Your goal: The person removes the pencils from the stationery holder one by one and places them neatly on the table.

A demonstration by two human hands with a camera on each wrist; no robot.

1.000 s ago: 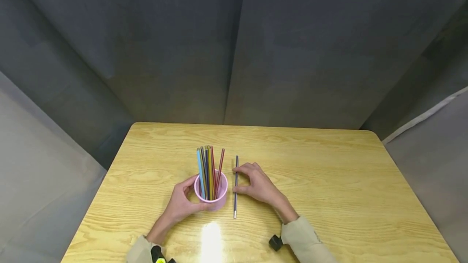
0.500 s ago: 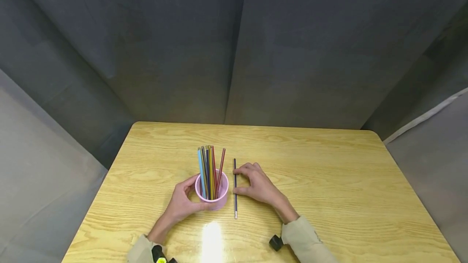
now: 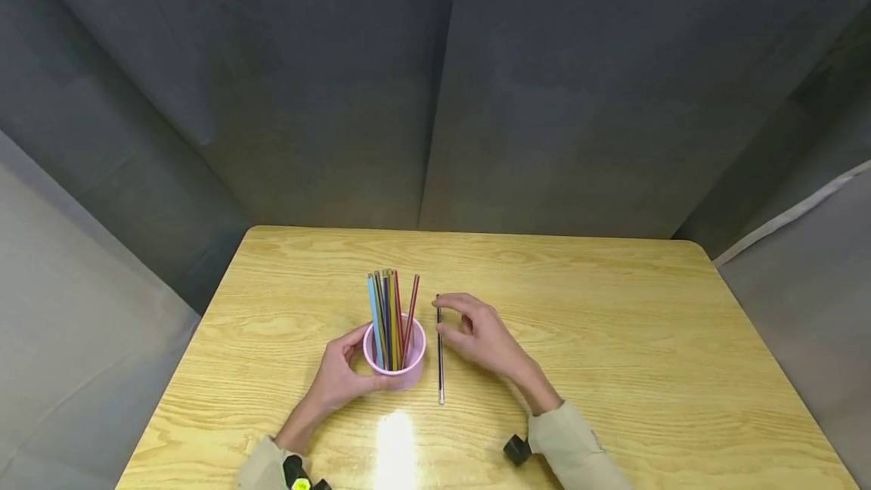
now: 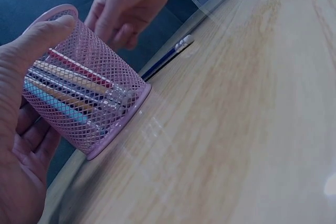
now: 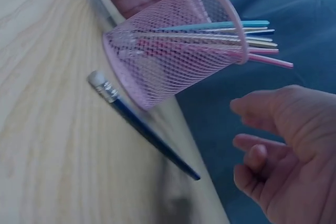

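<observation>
My left hand (image 3: pixel 340 378) holds a pink mesh pencil cup (image 3: pixel 415 373) around its side, with the thumb near the rim in the left wrist view. Several coloured pencils (image 3: pixel 388 316), light blue, yellow, red and dark blue among them, stand in the cup, eraser ends down. To the right of the cup, a dark blue pencil (image 3: pixel 441 370) lies on the table, its white eraser toward me. Just above that pencil hovers my right hand (image 3: pixel 486 335). In the right wrist view, bare space separates its loosely bent fingers (image 5: pixel 257 103) from the pencil (image 5: pixel 149 135).
The wooden table (image 3: pixel 612 324) has rounded far corners. Dark grey cloth (image 3: pixel 544 97) hangs behind it, with paler cloth (image 3: pixel 75 339) at the sides. A bright glare spot (image 3: pixel 395 445) shows near the front.
My right hand has come off the loose pencil, rising and shifting slightly forward. The pencil's angle turned a little. My left hand and the cup have stayed practically still.
</observation>
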